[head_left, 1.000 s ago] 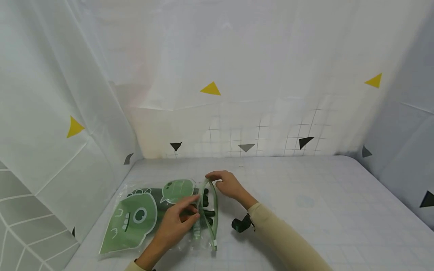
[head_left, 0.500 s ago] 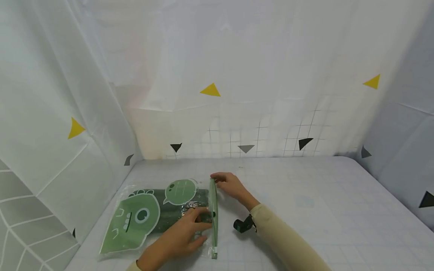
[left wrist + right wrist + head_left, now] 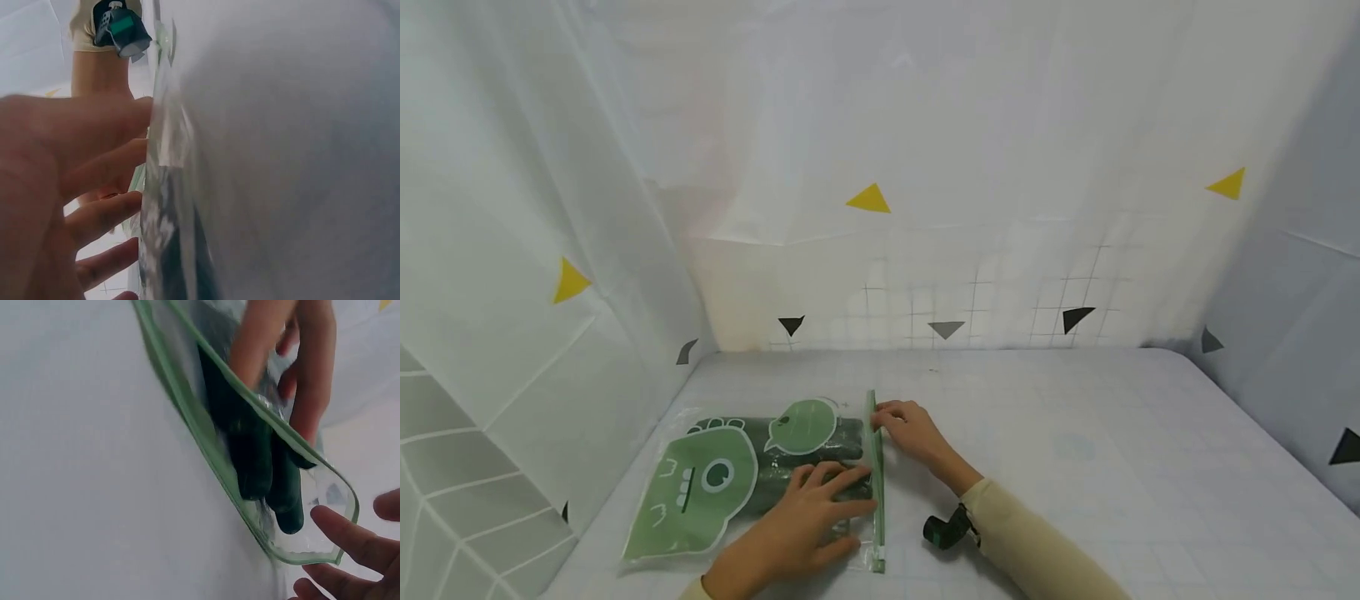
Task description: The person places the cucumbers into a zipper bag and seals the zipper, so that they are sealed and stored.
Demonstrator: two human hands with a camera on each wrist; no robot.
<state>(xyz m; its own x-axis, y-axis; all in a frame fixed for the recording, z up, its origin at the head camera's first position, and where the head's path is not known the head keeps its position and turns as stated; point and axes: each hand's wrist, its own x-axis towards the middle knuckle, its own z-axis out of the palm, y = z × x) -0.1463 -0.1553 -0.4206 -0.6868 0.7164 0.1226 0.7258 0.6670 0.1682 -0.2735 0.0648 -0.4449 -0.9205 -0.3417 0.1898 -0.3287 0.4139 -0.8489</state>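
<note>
A clear slider zip bag (image 3: pixel 700 500) with a green cartoon print lies on the table, its green mouth strip (image 3: pixel 878 500) facing right. Inside are several dark green, long, round-ended things (image 3: pixel 284 487); their kind I cannot tell. My left hand (image 3: pixel 805 525) rests on the bag near its mouth, fingers spread, tips close to the strip. In the left wrist view those fingers touch the clear film. My right hand (image 3: pixel 910 429) is at the far end of the strip, fingertips touching it. The right wrist view shows the mouth gaping, with the right fingers (image 3: pixel 350 534) at its corner, spread apart.
The white table (image 3: pixel 1075 467) extends to the right of the bag. White cloth walls with yellow and dark triangles stand at the back and both sides. A small black camera (image 3: pixel 946 529) is strapped under my right wrist.
The bag's mouth, wide apart a second ago, looks narrow from above now. My left hand has moved right and nearer, flattening onto the bag. My right hand has slid slightly nearer along the strip.
</note>
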